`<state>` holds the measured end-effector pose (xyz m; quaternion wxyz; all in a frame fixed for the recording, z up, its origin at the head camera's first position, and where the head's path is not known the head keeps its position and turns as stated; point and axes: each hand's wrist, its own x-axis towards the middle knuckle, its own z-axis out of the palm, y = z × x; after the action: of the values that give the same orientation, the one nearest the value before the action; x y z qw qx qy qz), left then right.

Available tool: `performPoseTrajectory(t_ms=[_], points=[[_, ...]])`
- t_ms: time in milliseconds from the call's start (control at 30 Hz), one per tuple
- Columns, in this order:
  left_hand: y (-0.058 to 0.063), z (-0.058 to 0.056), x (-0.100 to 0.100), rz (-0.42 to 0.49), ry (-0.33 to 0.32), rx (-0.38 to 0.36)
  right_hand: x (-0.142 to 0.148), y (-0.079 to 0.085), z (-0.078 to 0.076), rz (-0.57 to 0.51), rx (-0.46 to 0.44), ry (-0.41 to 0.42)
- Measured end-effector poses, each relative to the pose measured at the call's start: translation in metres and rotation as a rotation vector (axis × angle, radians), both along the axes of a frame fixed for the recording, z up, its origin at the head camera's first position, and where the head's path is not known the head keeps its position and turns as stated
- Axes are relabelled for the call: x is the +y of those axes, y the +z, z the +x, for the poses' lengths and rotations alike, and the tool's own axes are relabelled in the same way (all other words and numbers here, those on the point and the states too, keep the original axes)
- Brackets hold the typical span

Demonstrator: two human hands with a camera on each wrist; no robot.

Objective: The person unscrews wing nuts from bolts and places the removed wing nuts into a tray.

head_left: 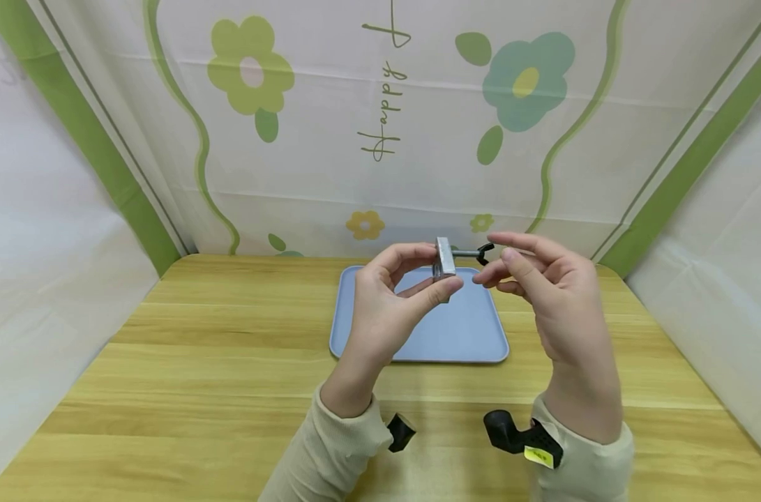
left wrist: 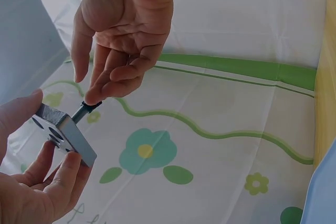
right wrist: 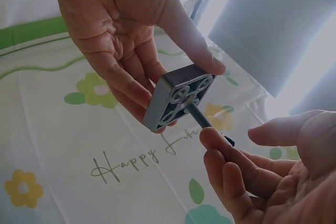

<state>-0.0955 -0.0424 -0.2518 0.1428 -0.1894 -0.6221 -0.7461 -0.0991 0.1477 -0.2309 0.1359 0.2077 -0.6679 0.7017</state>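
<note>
My left hand (head_left: 386,307) grips a small square metal block (head_left: 445,256) by its edges, between thumb and fingers. In the right wrist view, one face of the block (right wrist: 181,95) has ribs and round recesses; round holes show on its other face in the left wrist view. A threaded wing screw (head_left: 466,254) with a black winged head stands out of the block's middle, pointing right. Beside that head is my right hand (head_left: 559,300), its thumb apart from the fingers. The fingers lie against or very near the head, partly hiding it in the right wrist view.
Below the hands, a light blue tray (head_left: 418,352) lies on the wooden table (head_left: 229,376). White fabric with printed flowers (head_left: 317,167) hangs behind the table, and white fabric walls stand at both sides. Black mounts (head_left: 506,432) are worn at both wrists.
</note>
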Motion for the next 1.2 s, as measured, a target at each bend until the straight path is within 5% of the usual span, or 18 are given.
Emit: performPoseTrajectory(t_ms=[333,633,1200], points=[[0.001,0.0,0.0,0.005,-0.008,-0.004,-0.003,-0.002,-0.007,0.013,-0.042,0.065],[0.001,0.0,0.0,0.008,-0.012,0.003,-0.003,-0.006,-0.01,-0.047,0.01,0.124],[0.0,-0.001,0.001,0.006,-0.007,0.004,-0.004,-0.006,-0.011,-0.042,0.078,0.075]])
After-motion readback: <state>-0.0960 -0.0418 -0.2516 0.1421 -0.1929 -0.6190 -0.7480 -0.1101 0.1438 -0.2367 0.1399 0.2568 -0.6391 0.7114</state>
